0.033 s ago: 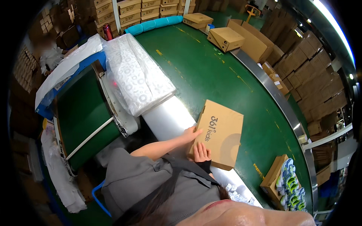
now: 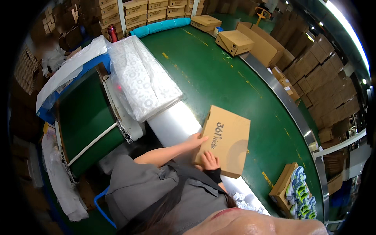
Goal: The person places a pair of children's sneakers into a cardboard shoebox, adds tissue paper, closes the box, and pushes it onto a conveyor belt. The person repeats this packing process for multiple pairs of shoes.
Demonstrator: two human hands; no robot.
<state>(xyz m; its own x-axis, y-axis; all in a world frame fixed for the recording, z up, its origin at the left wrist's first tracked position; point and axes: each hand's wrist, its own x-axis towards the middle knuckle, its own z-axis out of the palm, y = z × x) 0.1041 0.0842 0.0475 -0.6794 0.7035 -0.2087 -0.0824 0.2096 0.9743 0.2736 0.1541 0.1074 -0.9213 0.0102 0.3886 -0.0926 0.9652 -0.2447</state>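
A white patterned stack wrapped in clear plastic (image 2: 143, 78) fills the left side of the green conveyor (image 2: 219, 74) and its metal edge (image 2: 176, 117). Farther off lie a turquoise padded roll (image 2: 160, 27), a red can (image 2: 112, 33) and stacked shoe boxes (image 2: 135, 15); a second belt (image 2: 86, 121) is at the left. Small white packets (image 2: 243, 201) lie on the near metal edge.

Both forearms reach in from the near side. The left hand (image 2: 195, 141) grasps the left edge of the cardboard box (image 2: 231, 137), thumb over the lid, its other fingers mostly hidden. The right hand (image 2: 209, 159), in a black wrist band (image 2: 213, 175), rests bent fingers on the lid's near corner; whether they grip, I cannot tell.

The cardboard box is closed, over the conveyor's near side. At near right, blue-and-green shoes (image 2: 301, 192) lie against another box (image 2: 282, 186), whether partly inside I cannot tell. At far right, an open carton (image 2: 261, 44) stands beside a closed box (image 2: 235, 41).
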